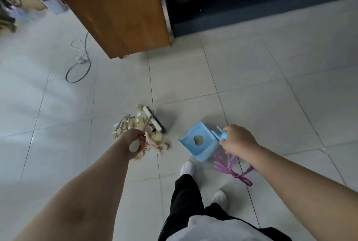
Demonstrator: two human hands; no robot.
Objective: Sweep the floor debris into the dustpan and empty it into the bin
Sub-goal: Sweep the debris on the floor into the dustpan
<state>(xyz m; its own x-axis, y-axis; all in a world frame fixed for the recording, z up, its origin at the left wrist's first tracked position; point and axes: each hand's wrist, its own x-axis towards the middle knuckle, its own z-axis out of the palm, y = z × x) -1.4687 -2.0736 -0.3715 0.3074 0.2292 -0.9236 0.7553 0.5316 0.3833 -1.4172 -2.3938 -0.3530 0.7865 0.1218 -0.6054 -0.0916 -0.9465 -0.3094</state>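
Though blurry, left hand (135,141) seemingly around broom (153,118).

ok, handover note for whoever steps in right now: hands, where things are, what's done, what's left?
Left hand: grips the broom by its handle, brush head at the far right edge of the debris pile.
Right hand: holds the blue dustpan by its handle, right of the pile, not touching it.
Done: one scrap lies in the pan.
Left: sweep the pile in, likely also the purple ribbon beside the pan, then empty into the bin, which is not in view.
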